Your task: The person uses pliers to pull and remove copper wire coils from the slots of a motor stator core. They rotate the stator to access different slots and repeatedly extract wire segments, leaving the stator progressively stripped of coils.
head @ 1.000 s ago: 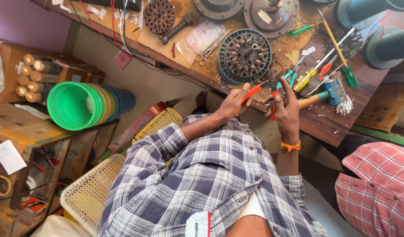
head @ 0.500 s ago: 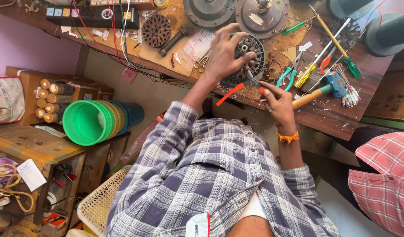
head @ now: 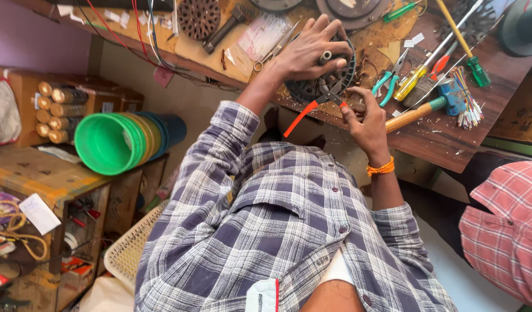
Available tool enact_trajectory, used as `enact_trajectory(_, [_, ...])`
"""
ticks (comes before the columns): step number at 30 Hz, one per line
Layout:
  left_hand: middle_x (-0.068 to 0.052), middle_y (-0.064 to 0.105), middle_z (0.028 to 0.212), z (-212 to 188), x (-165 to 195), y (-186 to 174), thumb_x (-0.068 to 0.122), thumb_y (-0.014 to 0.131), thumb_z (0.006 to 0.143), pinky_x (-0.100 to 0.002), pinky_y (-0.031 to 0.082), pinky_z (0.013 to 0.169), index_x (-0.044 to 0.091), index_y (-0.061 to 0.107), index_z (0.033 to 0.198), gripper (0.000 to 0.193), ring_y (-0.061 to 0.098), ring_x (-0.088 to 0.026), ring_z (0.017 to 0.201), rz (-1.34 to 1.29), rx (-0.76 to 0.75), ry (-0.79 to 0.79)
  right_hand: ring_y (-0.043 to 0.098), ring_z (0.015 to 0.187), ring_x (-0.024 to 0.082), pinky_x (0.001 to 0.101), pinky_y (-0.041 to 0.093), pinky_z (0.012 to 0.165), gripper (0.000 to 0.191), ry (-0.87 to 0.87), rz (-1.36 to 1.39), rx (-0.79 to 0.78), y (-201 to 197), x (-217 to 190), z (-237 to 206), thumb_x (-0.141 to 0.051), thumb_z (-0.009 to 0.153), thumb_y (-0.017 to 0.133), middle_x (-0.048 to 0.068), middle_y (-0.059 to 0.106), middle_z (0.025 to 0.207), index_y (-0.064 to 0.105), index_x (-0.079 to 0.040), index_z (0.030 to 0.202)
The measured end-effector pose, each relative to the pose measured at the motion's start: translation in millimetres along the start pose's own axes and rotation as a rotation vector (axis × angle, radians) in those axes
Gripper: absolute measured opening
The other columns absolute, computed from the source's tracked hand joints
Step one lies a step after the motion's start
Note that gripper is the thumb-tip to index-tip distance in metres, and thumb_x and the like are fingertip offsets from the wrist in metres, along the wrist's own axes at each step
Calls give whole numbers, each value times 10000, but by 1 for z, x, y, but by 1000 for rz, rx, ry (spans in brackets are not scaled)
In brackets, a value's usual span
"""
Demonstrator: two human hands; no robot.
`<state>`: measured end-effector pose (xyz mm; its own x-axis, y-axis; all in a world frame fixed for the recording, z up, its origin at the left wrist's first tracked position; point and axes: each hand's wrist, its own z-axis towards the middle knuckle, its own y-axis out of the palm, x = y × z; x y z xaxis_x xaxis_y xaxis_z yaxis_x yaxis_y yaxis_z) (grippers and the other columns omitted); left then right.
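My left hand (head: 310, 48) lies spread over a dark round motor stator (head: 342, 79) on the wooden bench (head: 450, 141), fingers gripping its top. My right hand (head: 365, 122), with an orange band at the wrist, is closed on orange-handled pliers (head: 301, 118) just below the stator. The plier jaws sit at the stator's near rim. One orange handle sticks out to the left, over the bench edge.
Teal pliers (head: 388, 85), a yellow screwdriver (head: 412, 85), a green screwdriver (head: 477, 70), a wooden-handled hammer (head: 414, 114) and coloured wire ends (head: 467, 110) lie right of my hands. Scissors (head: 275, 49) and a second stator (head: 199, 17) lie left. Stacked plastic bowls (head: 113, 143) sit below. A person's red-checked sleeve (head: 502, 231) is at right.
My left hand has gone from near my chest up onto the stator and now grips it. My right hand with the pliers has moved to the stator's near rim.
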<state>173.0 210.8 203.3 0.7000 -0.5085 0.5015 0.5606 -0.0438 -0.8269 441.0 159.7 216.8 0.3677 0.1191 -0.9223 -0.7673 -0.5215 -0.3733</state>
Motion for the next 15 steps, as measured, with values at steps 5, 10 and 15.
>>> enact_trajectory(5, [-78, 498, 1141, -4, -9, 4, 509, 562, 1090, -472, 360, 928, 301, 607, 1440, 410, 435, -298, 1077, -6, -18, -30, 766, 890, 237, 310, 555, 747, 370, -150, -135, 98, 16, 5, 0, -91, 1006, 761, 172, 739, 962, 519, -10, 1273])
enact_trajectory(10, [-99, 478, 1097, 0, -16, 17, 585, 560, 1118, -461, 361, 911, 313, 415, 1611, 581, 431, -298, 1050, 37, -24, -15, 766, 879, 227, 325, 574, 775, 284, -128, -97, 143, 26, 32, -8, -85, 1027, 754, 152, 744, 948, 566, -19, 1230])
enact_trajectory(15, [-85, 533, 1160, 2, -2, 7, 623, 588, 1077, -460, 371, 952, 250, 382, 1615, 686, 462, -290, 1092, 21, 61, 11, 613, 783, 140, 283, 497, 698, 212, 139, 314, 34, 17, 60, -7, -171, 1076, 704, 70, 693, 913, 652, -16, 1210])
